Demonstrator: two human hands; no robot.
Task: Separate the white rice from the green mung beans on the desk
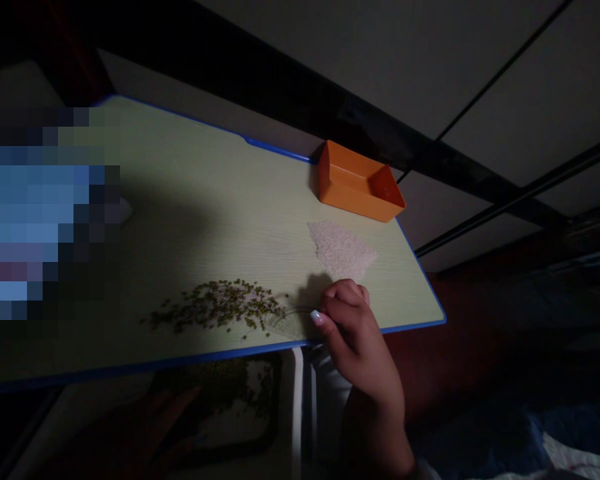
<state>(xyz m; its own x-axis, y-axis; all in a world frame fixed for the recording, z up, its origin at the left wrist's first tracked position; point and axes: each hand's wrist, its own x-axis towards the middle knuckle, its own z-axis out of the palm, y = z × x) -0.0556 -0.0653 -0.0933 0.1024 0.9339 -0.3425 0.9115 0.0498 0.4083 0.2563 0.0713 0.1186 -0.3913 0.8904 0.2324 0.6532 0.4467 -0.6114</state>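
Observation:
My right hand is over the table's near edge, its fingers curled in and the thumb pressed against them. From the fingertips a see-through, fan-shaped piece with fine ridges reaches left toward a scatter of green beans, which are mixed with some white grains. Just beyond this hand lies a flat heap of white rice-like grains. Below the table edge, in deep shadow, my left hand has its fingers apart over a white tray holding more dark green beans. Most of that hand is hard to see.
An open orange box stands at the far right edge of the pale, blue-rimmed table. A pixelated patch covers the left side. Pale panels with dark bars rise behind the table, and dark reddish floor lies to the right.

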